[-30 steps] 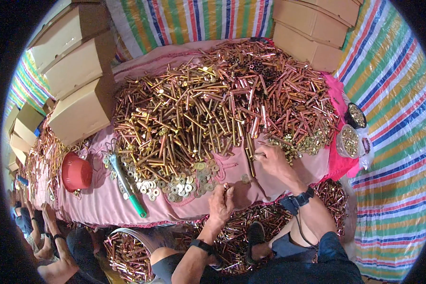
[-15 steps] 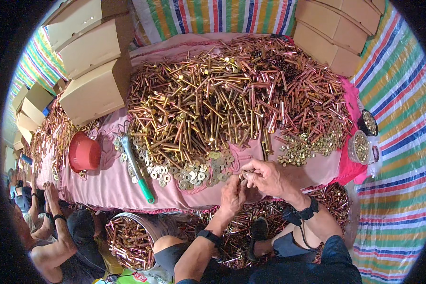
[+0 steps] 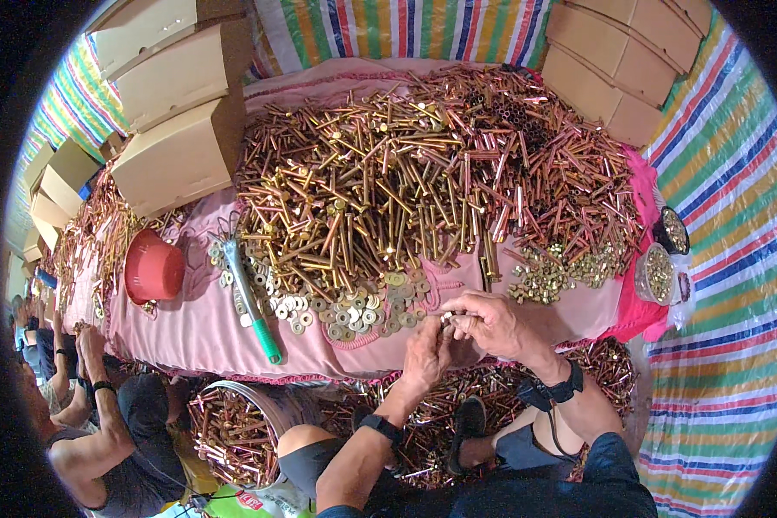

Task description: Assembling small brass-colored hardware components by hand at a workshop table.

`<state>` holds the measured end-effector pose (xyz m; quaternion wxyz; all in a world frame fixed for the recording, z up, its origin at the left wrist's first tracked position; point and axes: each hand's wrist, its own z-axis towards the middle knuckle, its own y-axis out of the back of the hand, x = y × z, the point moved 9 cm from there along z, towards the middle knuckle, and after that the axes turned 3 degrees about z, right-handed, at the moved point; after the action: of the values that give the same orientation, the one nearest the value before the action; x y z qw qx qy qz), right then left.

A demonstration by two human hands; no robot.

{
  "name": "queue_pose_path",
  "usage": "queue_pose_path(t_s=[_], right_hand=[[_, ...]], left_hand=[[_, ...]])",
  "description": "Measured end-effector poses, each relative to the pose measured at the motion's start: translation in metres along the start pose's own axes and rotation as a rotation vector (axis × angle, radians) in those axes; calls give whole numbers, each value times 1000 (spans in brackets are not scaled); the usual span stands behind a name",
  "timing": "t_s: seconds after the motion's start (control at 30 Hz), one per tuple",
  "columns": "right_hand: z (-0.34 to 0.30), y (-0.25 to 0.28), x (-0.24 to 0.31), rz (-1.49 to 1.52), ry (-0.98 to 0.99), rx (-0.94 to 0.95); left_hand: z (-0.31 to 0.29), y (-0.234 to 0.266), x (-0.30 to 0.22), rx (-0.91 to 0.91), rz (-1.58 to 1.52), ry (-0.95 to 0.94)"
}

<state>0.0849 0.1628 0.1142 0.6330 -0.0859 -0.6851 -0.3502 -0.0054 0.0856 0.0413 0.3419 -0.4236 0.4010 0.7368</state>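
Note:
Over the near edge of the pink cloth, my left hand [image 3: 426, 352] and my right hand [image 3: 497, 328] meet at the fingertips. Both are closed in a pinch round a small shiny metal piece [image 3: 447, 319], mostly covered by the fingers, so its exact kind is hidden. Just beyond my left hand lie flat round washers [image 3: 354, 315], loosely spread. Brass-coloured nuts [image 3: 548, 274] are scattered beyond my right hand. A large heap of long golden and coppery bolts [image 3: 388, 190] rises behind both.
A green-handled metal tool [image 3: 255, 302] and a red bowl [image 3: 157, 269] lie to the left. Cardboard boxes [image 3: 181, 160] are stacked at both back corners. Tubs of small parts [image 3: 656, 274] stand at right. Below is a bucket of bolts [image 3: 233, 432]. A co-worker [image 3: 95, 440] sits at left.
My hands stay together in nearly the same place, with small finger shifts; a brighter bit of metal now shows between them. The co-worker's hands at left have moved slightly.

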Motion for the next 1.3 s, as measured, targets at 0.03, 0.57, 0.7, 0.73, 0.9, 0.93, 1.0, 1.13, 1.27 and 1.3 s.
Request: queue_pose_path(t_s=[0.03,0.57,0.7,0.73,0.9,0.93,1.0,1.13,1.27,1.3], right_hand=[[0,-1,4,-45,40,-10],[-2,0,16,-189,278,-166],[-3,0,26,-288,274,-190],[-2,2,23,-286,248,-187],[0,-2,1,-99,-12,-165],[0,-4,-8,-30,-72,-151],[-1,-3,-5,13,-78,-149],[-4,3,28,-312,260,-192],[-3,2,5,-188,55,-174],[-3,3,8,-218,29,-162]], left_hand=[[0,0,0,-1,-5,-2],[2,-2,-1,40,-6,-54],[2,-3,3,81,35,-24],[1,-4,5,80,14,-12],[-1,0,6,49,-23,-67],[0,0,4,49,-25,-83],[2,0,1,44,-26,-116],[3,-5,0,71,20,-39],[-2,-1,-2,96,4,-106],[-3,-1,2,97,3,-98]])
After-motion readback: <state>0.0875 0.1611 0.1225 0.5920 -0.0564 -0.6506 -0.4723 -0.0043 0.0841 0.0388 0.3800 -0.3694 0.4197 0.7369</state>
